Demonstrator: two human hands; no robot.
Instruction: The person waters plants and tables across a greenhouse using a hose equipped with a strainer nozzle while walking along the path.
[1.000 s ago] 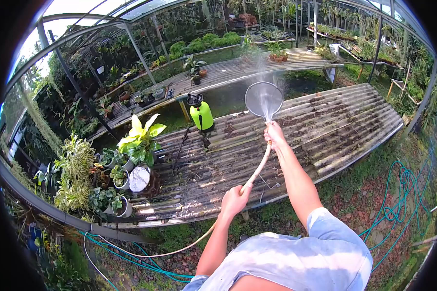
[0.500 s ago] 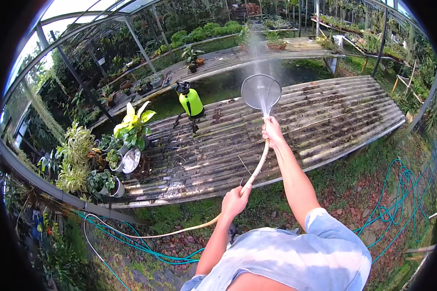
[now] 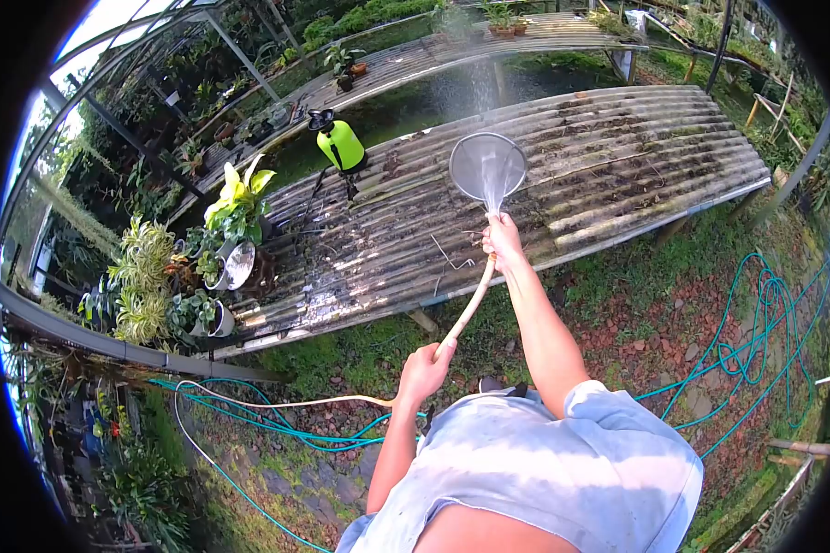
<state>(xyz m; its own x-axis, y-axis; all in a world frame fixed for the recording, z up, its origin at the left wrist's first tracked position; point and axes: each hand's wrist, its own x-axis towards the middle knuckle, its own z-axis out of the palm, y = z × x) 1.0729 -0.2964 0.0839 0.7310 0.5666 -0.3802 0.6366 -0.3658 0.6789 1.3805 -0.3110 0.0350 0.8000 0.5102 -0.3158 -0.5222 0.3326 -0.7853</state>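
Note:
My right hand [image 3: 503,238] is closed round the front end of a pale hose [image 3: 471,309], just below a round mesh sieve [image 3: 487,166]. Water sprays from there up through the mesh and falls beyond it as mist. Further back on the same hose, my left hand [image 3: 423,370] is wrapped round it, near my body. Beneath the sieve lies a corrugated bench top [image 3: 397,221], wet and dirty. A lime green pressure sprayer [image 3: 341,146] with a black top stands at the bench's far edge.
Potted plants [image 3: 236,207] crowd the bench's left end. Teal hose [image 3: 756,341] lies in loops on the ground at the right, and more runs along the lower left. Behind is a second corrugated bench [image 3: 415,60] with pots. Metal posts [image 3: 240,55] rise at the left.
The view has tilted down, so the bench and sprayer sit higher in it. The spray falls lower beyond the sieve. Both hands still hold the hose.

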